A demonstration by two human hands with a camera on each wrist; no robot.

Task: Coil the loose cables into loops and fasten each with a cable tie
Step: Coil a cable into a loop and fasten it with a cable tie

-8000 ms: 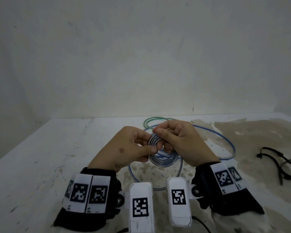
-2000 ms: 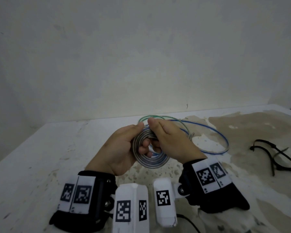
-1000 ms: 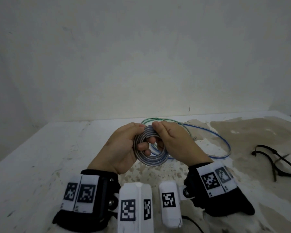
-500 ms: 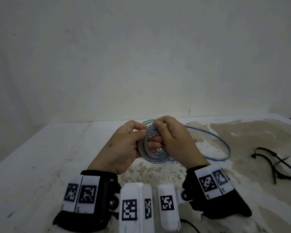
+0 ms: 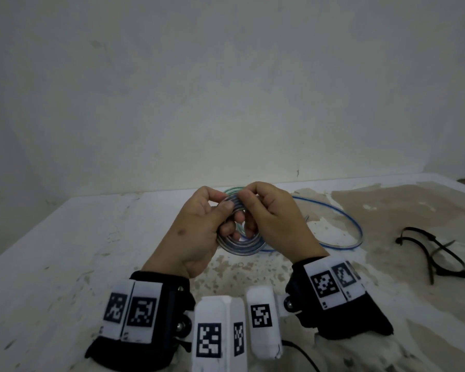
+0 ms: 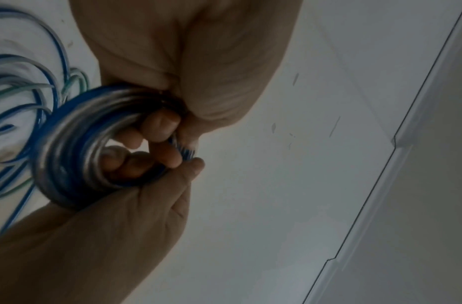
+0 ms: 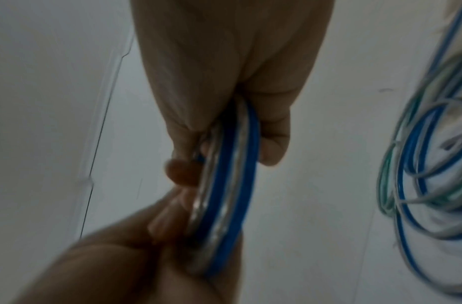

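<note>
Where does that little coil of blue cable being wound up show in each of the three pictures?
Head view: the coiled blue cable sits at centre, between the left hand and right hand.
Left wrist view: the coil is left of centre, facing the camera as a ring.
Right wrist view: the coil is at centre, seen edge-on.
Shared landmark: the loose blue and green cables lying on the table.

Blue coil [image 5: 238,247] wound fuller (eight seconds on).
</note>
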